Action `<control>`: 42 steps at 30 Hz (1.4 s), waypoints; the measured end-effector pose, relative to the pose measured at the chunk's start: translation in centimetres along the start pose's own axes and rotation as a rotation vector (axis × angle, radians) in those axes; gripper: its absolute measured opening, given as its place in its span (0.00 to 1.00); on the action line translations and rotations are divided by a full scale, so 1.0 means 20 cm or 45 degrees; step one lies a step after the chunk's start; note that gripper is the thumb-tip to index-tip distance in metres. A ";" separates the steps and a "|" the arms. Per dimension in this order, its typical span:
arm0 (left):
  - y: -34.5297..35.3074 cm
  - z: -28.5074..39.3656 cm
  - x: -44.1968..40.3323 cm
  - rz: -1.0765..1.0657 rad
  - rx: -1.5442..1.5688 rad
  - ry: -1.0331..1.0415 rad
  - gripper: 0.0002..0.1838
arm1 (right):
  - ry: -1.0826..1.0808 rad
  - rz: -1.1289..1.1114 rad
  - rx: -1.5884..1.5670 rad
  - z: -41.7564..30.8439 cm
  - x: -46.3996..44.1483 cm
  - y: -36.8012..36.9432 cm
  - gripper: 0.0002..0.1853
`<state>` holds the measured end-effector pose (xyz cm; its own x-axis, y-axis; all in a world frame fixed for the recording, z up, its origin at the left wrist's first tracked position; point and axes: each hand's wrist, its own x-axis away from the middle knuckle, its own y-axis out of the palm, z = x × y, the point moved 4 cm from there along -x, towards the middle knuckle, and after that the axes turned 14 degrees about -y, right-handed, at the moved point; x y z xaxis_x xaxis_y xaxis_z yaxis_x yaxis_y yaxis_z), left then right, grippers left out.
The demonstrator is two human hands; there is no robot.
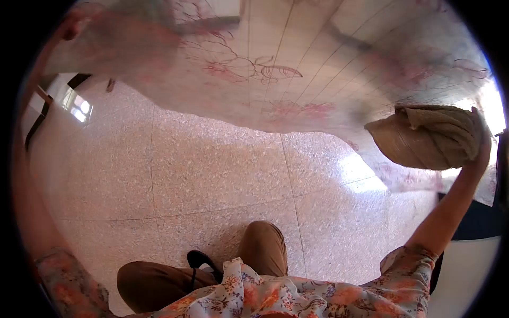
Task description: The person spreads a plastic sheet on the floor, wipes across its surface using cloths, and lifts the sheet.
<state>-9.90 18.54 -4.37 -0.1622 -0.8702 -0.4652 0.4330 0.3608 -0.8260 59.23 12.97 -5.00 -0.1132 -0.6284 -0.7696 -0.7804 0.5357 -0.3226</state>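
A thin, see-through sheet (pixel 275 90) with red flower outlines and fine lines spans the top of the view, its lower edge hanging over the floor. At the upper left, my left hand (pixel 78 25) is at the sheet's edge, blurred, its fingers closed on the sheet. My right hand (pixel 481 139), raised at the right, is wrapped round a bunched brown cloth (pixel 432 137). That cloth is in front of the sheet's lower right part and hides most of my right fingers.
Below lies a speckled tiled floor (pixel 222 169) with bright reflections. My brown-trousered knees (pixel 263 246) and a black shoe (pixel 200 259) show at the bottom. A black and white object (pixel 474 225) stands at the right edge. Dark-edged furniture (pixel 40 114) is at the left.
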 end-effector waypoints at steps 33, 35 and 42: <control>0.47 -0.96 0.00 -0.301 -0.415 -0.418 0.10 | 0.369 -0.656 -0.136 0.42 -0.05 1.85 0.20; 0.57 -1.03 -0.05 -0.026 -0.587 -0.444 0.14 | 0.188 -0.916 0.047 0.56 0.04 2.00 0.21; 1.23 -1.22 0.79 -0.548 -0.445 -0.811 0.15 | 0.234 -1.558 0.341 0.67 0.64 2.19 0.18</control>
<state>-23.37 21.83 -39.80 0.3260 -0.9406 0.0943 0.1313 -0.0537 -0.9899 31.84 36.04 -36.34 0.4922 -0.8494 0.1904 -0.2890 -0.3658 -0.8847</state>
